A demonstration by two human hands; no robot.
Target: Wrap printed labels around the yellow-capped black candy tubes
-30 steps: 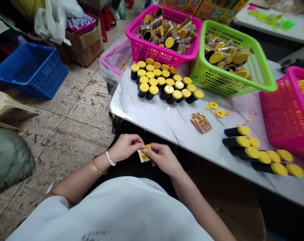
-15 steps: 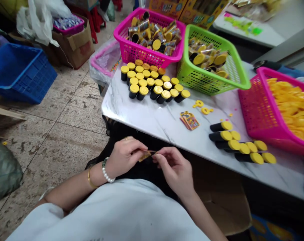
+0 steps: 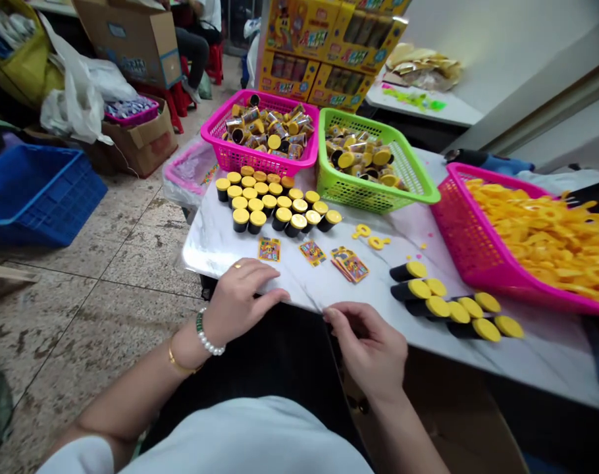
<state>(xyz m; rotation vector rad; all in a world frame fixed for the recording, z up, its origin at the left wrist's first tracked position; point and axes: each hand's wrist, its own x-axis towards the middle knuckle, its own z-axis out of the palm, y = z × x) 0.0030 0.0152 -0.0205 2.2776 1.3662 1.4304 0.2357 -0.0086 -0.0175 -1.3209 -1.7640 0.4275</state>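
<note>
My left hand (image 3: pixel 243 299) is at the front edge of the white marbled table (image 3: pixel 220 253), thumb apart from its fingers and nothing visible in it. Just beyond its fingertips lies a small printed card (image 3: pixel 269 249). A second card (image 3: pixel 312 253) is to its right, followed by a small stack of similar cards (image 3: pixel 349 264). My right hand (image 3: pixel 371 345) is at the table edge too, its thumb and index finger pinched together. Whatever is in that pinch, if anything, is too small to make out. Behind the cards stand several black tubs with yellow lids (image 3: pixel 257 222).
A pink basket (image 3: pixel 264 161) and a green basket (image 3: pixel 378 197) of tubs stand at the back. More black tubs (image 3: pixel 418 289) lie at right, beside a pink basket (image 3: pixel 482 243) of yellow rings. Two yellow wand pieces (image 3: pixel 377 243) lie between. A blue crate (image 3: pixel 37 197) is on the floor.
My hands were together over my lap on a small card and have moved apart. Two separate cards now lie on the table left of the stack. The view has tilted upward.
</note>
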